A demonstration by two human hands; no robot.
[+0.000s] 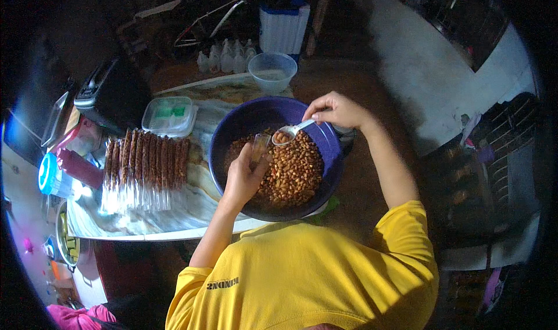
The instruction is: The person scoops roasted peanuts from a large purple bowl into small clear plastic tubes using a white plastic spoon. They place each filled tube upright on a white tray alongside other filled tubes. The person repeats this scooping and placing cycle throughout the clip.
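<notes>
A purple plastic basin [328,146] holds a heap of brown peanuts [296,173] in front of me. My left hand [242,175] grips a narrow clear plastic sleeve [260,143] over the basin, its mouth pointing up. In my right hand [338,110] is the handle of a white plastic spoon [301,126]. Its bowl carries some peanuts and sits just right of the sleeve's mouth. Whether the sleeve contains anything is hidden by my fingers. Left of the basin, several long narrow clear bags [146,160] filled with peanuts lie side by side, their unfilled ends towards me.
Behind the filled bags are clear plastic containers [168,114] on the marble-patterned table [200,216]. A translucent bowl [273,70] stands behind the basin, near several clear bottles [226,57]. At the left edge are a blue-lidded jar [48,173] and a dark red cylindrical thing [79,168].
</notes>
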